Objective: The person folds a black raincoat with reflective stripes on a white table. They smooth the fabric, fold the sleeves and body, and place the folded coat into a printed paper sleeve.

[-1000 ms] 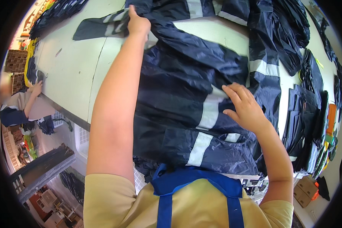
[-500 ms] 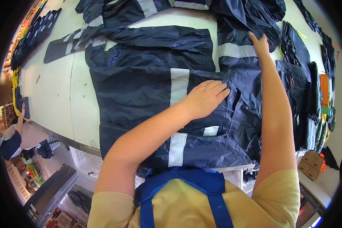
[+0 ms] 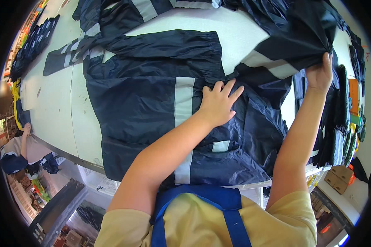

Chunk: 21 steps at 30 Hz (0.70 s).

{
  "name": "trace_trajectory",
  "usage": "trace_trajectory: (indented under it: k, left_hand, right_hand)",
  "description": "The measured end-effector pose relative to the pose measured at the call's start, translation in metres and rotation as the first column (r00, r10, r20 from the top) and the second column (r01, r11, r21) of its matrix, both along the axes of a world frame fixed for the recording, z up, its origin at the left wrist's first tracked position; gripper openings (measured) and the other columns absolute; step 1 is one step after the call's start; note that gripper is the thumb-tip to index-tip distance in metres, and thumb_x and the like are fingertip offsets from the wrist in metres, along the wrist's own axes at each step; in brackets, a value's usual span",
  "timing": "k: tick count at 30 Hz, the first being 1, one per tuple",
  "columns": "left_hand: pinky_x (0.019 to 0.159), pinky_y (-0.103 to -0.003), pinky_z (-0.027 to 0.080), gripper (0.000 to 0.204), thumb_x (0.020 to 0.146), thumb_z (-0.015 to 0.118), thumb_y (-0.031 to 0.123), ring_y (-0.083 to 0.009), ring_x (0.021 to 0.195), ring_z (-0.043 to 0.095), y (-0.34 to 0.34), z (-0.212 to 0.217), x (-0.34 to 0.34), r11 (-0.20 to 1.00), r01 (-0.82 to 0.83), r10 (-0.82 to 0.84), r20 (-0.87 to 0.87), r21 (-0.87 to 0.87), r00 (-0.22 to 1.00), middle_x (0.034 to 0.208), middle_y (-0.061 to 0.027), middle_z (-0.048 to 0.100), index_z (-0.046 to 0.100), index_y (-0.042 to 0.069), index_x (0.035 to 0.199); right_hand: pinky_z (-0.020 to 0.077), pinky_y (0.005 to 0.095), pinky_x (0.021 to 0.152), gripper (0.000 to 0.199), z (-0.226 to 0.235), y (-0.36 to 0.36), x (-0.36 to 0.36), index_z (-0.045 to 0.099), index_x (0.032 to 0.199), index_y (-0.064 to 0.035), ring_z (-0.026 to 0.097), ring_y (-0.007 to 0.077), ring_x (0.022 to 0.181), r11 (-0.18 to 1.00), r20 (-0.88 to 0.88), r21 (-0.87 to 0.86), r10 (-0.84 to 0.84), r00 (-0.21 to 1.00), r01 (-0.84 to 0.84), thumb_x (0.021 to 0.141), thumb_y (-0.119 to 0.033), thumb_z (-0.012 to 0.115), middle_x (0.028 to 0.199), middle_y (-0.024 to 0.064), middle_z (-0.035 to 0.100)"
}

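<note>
A dark navy jacket [image 3: 132, 105] with pale reflective bands lies spread on the white table in front of me. My left hand [image 3: 219, 105] presses on it near the middle, fingers spread, just right of the long upright band [image 3: 184, 99]. Off to the right, my right hand [image 3: 320, 76] pinches the edge of a dark sleeve [image 3: 305, 35] and holds it up off the table. A wide pale band [image 3: 272, 64] crosses this sleeve, which is creased and tilted. Another sleeve with an elastic cuff [image 3: 208, 51] lies flat above my left hand. The right fingertips are partly hidden by cloth.
More dark banded garments [image 3: 123, 16] lie along the far side of the white table [image 3: 53, 94]. Folded clothes [image 3: 338, 107] are stacked at the right, beside an orange item [image 3: 353, 96]. Another person's hand [image 3: 27, 129] shows at the far left. Cardboard boxes [image 3: 338, 179] stand lower right.
My right hand has moved right and nearer, pulling the sleeve up and to the right. My left hand has shifted slightly left and its fingers have spread. The jacket has slid a little left.
</note>
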<state>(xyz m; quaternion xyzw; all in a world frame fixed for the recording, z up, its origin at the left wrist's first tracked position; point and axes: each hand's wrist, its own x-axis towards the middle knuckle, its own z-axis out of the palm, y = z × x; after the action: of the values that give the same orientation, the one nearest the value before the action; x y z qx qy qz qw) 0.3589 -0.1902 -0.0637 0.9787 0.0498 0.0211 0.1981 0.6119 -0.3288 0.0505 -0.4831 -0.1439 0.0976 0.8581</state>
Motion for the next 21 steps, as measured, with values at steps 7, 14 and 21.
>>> trace_trajectory:
  k: [7, 14, 21]
  left_hand:
    - [0.092, -0.044, 0.041, 0.056, 0.084, 0.061, 0.036, -0.0265, 0.121, 0.045, 0.002, -0.009, -0.007, 0.923, 0.006, -0.086, -0.191, -0.385, 0.978, 0.136, -0.0072, 0.047, 0.045, 0.019, 0.136]
    - [0.087, -0.036, 0.049, 0.030, 0.090, 0.060, 0.022, -0.0306, 0.103, 0.060, 0.032, 0.063, -0.117, 0.837, 0.070, -0.172, -0.140, -0.542, 0.975, 0.113, -0.0151, 0.063, 0.063, 0.008, 0.116]
    - [0.103, -0.042, 0.033, 0.073, 0.079, 0.074, 0.027, -0.0310, 0.120, 0.045, 0.155, 0.049, -0.247, 0.388, -0.893, 0.908, 0.262, -0.227, 0.327, 0.133, -0.0253, 0.042, 0.038, -0.004, 0.134]
  right_hand:
    - [0.0448, 0.0408, 0.094, 0.037, 0.019, 0.103, -0.227, 0.064, 0.113, -0.0126, 0.055, 0.0298, 0.115, 0.339, 0.311, -0.932, 0.929, 0.200, -0.125, 0.077, -0.021, 0.066, 0.124, 0.0101, 0.059]
    - [0.0237, 0.0555, 0.110, 0.087, -0.013, -0.028, -0.201, 0.047, 0.135, -0.0154, 0.040, 0.0362, 0.130, 0.022, 0.296, -0.930, 0.639, 0.710, 0.367, 0.058, -0.031, 0.085, 0.135, 0.0103, 0.050]
    - [0.0458, 0.0405, 0.072, 0.045, -0.100, -0.125, -0.185, 0.058, 0.097, -0.0099, 0.054, 0.0326, 0.082, 0.116, 0.594, -0.782, 0.438, 0.675, 0.613, 0.059, 0.013, 0.051, 0.086, 0.0120, 0.048]
